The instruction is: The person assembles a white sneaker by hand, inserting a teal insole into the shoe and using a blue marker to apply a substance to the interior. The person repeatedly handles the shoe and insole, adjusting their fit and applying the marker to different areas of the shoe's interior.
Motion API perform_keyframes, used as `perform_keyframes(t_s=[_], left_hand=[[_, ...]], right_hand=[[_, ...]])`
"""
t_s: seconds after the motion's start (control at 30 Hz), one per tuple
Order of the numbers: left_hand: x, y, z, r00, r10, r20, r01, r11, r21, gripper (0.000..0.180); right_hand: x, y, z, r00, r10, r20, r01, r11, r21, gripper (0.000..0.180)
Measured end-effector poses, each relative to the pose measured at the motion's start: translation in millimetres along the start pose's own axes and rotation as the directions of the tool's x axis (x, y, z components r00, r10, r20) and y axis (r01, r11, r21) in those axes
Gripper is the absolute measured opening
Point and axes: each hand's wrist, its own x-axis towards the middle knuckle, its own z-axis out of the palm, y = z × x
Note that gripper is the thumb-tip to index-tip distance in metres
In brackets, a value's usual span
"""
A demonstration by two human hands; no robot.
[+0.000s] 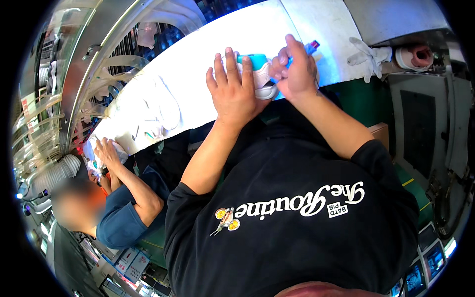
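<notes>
White worktable (pixel 193 59) beneath the grip. Left hand (pixel 232 94): fingers spread, gripping white shoe (pixel 261 76). Right hand (pixel 300 72), beside shoe: curled around blue pen-like tool (pixel 310 48).

Shoe sole (pixel 267 92) — smooth, rubbery-looking; glove (pixel 368 55) — matt cloth; worktop (pixel 190 64) smooth.

Turquoise-lined white shoe (pixel 261 78) is popping against flat white worktop (pixel 188 64).
Worktop is picking up blue tint toward the right. Slim blue stick (pixel 310 48) with dark red end (pixel 315 44) is adding accent. Knitted white glove (pixel 367 57) is looking plain; rounded white-sided shoe (pixel 406 58) is showing dusty pink inside. Black short-sleeved T-shirt (pixel 277 173) is carrying white script (pixel 311 204), a small white block (pixel 338 210) and yellow-orange drawing (pixel 226 218). Co-worker's short-sleeved shirt (pixel 121 222) is reading dark blue.
</notes>
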Motion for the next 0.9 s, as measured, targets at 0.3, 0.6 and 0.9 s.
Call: perform_keyframes(t_s=[0.3,0.6,0.9], left_hand=[[-26.0,-13.3,15.1,0.97,0.095,-0.224,-0.11,0.992,-0.054,0.098],[-68.2,-21.0,10.3,0.942,0.021,-0.334,-0.113,0.959,-0.26,0.098],[-65.7,-55.3,-11.9,0.917,-0.128,-0.378,-0.119,0.816,-0.565,0.12]], right_hand=[[-17.3,-1.9,-20.4,0.926,0.188,0.328,-0.218,0.974,0.056,0.032],[16.4,-73.1,-12.4,0.839,-0.223,0.496,0.462,-0.189,-0.867,0.038],[24.8,-41.4,-33.9,0.827,0.088,0.555,0.534,-0.432,-0.727,0.047]])
